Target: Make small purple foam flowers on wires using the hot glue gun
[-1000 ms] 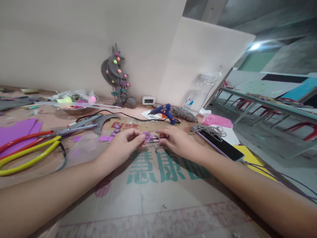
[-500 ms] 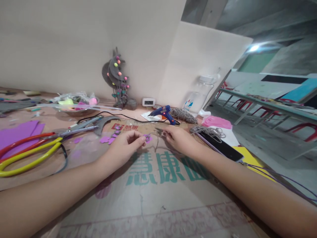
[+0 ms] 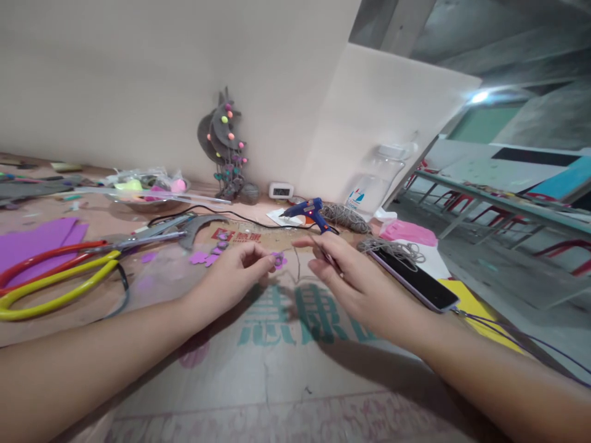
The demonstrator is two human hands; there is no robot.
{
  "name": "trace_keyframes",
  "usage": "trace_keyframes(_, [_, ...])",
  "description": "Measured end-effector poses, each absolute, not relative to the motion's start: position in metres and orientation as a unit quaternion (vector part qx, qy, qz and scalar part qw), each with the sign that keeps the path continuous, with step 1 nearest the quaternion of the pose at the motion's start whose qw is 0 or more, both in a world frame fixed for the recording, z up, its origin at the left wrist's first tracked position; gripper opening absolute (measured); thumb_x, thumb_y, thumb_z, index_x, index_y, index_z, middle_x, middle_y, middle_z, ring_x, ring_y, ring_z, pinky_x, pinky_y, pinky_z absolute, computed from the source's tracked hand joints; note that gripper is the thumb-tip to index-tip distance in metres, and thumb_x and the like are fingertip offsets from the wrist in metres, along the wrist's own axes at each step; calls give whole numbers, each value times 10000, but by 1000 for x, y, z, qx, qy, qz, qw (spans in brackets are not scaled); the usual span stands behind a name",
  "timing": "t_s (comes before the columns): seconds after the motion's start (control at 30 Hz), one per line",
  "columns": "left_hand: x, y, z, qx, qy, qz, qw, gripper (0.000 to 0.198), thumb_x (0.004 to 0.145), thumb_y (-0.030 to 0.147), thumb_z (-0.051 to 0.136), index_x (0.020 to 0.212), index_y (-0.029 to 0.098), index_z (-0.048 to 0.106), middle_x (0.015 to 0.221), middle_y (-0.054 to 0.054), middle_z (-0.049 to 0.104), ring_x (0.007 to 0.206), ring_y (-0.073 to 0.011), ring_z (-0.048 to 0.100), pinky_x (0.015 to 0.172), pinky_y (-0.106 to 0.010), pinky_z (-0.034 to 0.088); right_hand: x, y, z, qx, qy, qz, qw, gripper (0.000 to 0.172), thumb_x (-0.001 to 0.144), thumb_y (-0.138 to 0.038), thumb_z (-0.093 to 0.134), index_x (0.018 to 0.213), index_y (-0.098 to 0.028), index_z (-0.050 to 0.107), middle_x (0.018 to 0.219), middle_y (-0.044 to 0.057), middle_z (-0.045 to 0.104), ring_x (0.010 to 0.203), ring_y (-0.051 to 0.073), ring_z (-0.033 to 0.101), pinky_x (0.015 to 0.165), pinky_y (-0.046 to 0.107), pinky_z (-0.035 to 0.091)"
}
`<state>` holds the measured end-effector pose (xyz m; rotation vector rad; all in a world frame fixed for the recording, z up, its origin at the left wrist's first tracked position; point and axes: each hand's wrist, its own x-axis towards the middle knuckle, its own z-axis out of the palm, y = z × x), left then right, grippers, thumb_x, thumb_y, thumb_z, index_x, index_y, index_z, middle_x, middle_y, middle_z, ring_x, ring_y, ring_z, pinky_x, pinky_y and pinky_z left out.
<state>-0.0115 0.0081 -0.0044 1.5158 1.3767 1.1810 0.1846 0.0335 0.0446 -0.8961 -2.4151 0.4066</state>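
My left hand (image 3: 235, 274) pinches a small purple foam flower (image 3: 278, 259) between thumb and forefinger, just above the cardboard sheet (image 3: 286, 344). A thin grey cord (image 3: 298, 264) hangs down from the flower. My right hand (image 3: 341, 271) is raised beside it with fingers curled around a small snipper, whose dark tip shows near the fingers. Loose purple foam flowers (image 3: 203, 257) lie left of my left hand.
Long yellow and red-handled scissors (image 3: 60, 277) and purple foam sheets (image 3: 32, 237) lie at left. A blue glue gun (image 3: 311, 212), a grey twine bundle (image 3: 344, 215), a phone (image 3: 413, 277), a small clock (image 3: 281, 191) and a grey felt ornament (image 3: 226, 147) stand farther back.
My right hand has lifted off the cardboard and pulled toward me, away from the flower. My left hand has kept its pinch on the flower with the cord dangling.
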Motion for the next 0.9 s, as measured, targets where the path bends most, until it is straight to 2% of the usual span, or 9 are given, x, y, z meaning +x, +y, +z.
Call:
trace_keyframes(0.1, [-11, 7, -4, 607, 542, 449, 369, 225, 784, 377, 547, 700, 172, 578, 650, 3, 613, 609, -136, 557, 578, -239, 414, 178, 38, 31, -374, -864, 205, 270, 353, 848, -270, 526, 1198, -224, 532, 780, 9, 554, 645, 131, 499, 592, 252, 430])
trace_keyframes(0.17, [-10, 7, -5, 614, 541, 447, 362, 214, 778, 362, 551, 688, 169, 575, 648, -2, 613, 604, -138, 552, 572, -243, 415, 177, 48, 22, -401, -846, 240, 256, 364, 813, -251, 567, 1176, -218, 556, 693, -19, 527, 578, 114, 461, 530, 230, 394])
trace_keyframes(0.27, [-10, 7, -8, 625, 537, 441, 357, 207, 767, 352, 558, 678, 166, 572, 639, -7, 605, 588, -137, 544, 559, -247, 416, 177, 56, 15, -420, -829, 265, 257, 165, 814, -271, 557, 911, -173, 647, 638, -17, 539, 564, 108, 472, 529, 228, 383])
trace_keyframes(0.37, [-11, 7, -9, 629, 540, 438, 349, 205, 771, 347, 551, 671, 169, 567, 637, -8, 611, 582, -136, 547, 551, -247, 418, 177, 55, 13, -412, -824, 261, 288, 180, 824, -305, 537, 744, -166, 616, 644, -1, 574, 592, 118, 510, 554, 233, 398])
trace_keyframes(0.57, [-11, 6, -7, 625, 544, 437, 349, 188, 774, 323, 551, 667, 169, 556, 637, 2, 605, 584, -127, 546, 555, -238, 412, 177, 48, 14, -401, -833, 240, 298, 169, 831, -308, 537, 761, -178, 618, 656, 1, 595, 584, 114, 502, 535, 224, 386])
trace_keyframes(0.73, [-9, 6, -5, 619, 545, 440, 355, 189, 776, 321, 556, 665, 168, 554, 625, 4, 595, 571, -122, 536, 543, -234, 401, 178, 52, 10, -398, -832, 233, 309, 163, 839, -311, 532, 766, -181, 596, 629, -12, 537, 573, 111, 470, 536, 230, 377])
trace_keyframes(0.8, [-10, 6, -5, 611, 545, 445, 363, 201, 776, 337, 559, 666, 169, 555, 627, 1, 603, 569, -126, 542, 543, -238, 404, 180, 56, 10, -399, -828, 239, 314, 161, 845, -333, 528, 885, -186, 579, 644, -18, 508, 577, 114, 461, 535, 232, 382])
trace_keyframes(0.9, [-11, 9, -6, 591, 543, 461, 380, 229, 782, 367, 563, 671, 167, 552, 630, 2, 604, 600, -131, 560, 579, -240, 421, 185, 62, 16, -396, -823, 234, 334, 312, 916, -387, 389, 1137, -187, 483, 785, 22, 549, 677, 142, 515, 608, 263, 434])
